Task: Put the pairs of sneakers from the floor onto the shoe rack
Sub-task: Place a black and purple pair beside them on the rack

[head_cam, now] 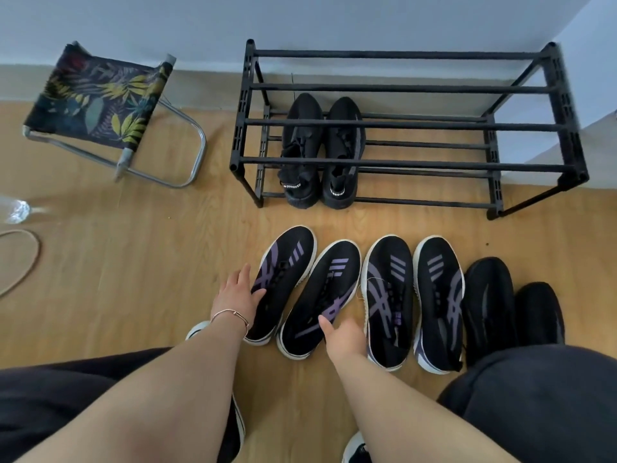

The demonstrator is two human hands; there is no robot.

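Observation:
A black two-tier shoe rack [400,125] stands against the wall, with one black pair [322,152] on its lower tier. On the floor in front lie two black-and-purple pairs with white soles. The left pair is a left sneaker [283,279] and a right sneaker [325,295]; the second pair [414,295] lies beside them. An all-black pair [510,302] lies at the right. My left hand [237,295] rests spread on the left sneaker's side. My right hand [344,335] touches the heel end of the sneaker beside it; its fingers are hidden.
A folding stool [100,98] with leaf-print fabric stands left of the rack. A thin hoop [23,259] and a shiny object [18,208] lie at the far left edge. My knees in dark trousers fill the lower corners. Bare wooden floor lies between stool and sneakers.

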